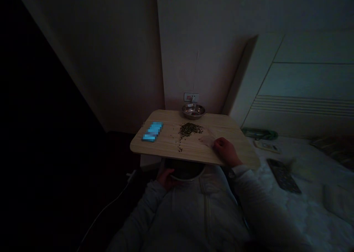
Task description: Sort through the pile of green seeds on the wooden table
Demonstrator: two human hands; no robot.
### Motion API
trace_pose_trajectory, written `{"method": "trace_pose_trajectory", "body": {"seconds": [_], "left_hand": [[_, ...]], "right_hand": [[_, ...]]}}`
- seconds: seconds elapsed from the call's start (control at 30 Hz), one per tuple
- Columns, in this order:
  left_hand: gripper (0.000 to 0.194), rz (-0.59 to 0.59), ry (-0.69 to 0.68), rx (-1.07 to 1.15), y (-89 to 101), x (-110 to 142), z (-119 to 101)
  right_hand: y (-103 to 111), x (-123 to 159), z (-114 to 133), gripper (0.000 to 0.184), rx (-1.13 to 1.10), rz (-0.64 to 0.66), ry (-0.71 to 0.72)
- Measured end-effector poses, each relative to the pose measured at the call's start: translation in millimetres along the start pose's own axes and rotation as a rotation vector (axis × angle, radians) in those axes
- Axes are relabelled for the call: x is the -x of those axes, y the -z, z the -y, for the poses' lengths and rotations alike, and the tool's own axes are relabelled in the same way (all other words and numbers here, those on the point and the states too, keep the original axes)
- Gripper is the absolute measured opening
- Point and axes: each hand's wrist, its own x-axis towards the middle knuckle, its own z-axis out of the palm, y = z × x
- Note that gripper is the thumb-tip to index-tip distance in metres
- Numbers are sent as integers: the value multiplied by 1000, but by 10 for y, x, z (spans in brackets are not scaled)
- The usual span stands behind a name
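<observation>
Small dark-green beans or seeds (pixel 189 129) lie in a loose pile on the light wood table (pixel 166 149), with some strays toward its front edge. My right hand (pixel 226 150) is closed at the table's front right. From its fingers a thin see-through sheet, seemingly a clear plastic bag (pixel 207 140), stretches left toward the pile; its outline is faint. Below the table edge, my left hand (pixel 166 178) grips the left rim of a wide bowl (pixel 190 179) on my lap. The table partly covers this bowl, and its inside is dark.
A shiny metal bowl (pixel 193 112) stands at the table's back edge, under a wall socket (pixel 191 97). A lit phone (pixel 153 131) lies at the left. On the bed to the right are a patterned phone-shaped item (pixel 283 175) and a pale remote (pixel 267 146). A white cable (pixel 106 206) hangs left.
</observation>
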Motion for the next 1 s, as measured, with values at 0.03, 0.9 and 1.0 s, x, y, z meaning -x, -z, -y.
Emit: {"method": "trace_pose_trajectory", "body": {"seconds": [0.03,0.9,1.0], "left_hand": [[40,-6,-3,-5,-4,5,-1],[41,0,1,-12,-34,43,2],[41,20,-10,-8,-1,10,12]], "right_hand": [[4,-16,-12,11,6,-6,-7],[-23,155,19,16,-166,156,56],[-66,248,62,19,-240,263,108]]}}
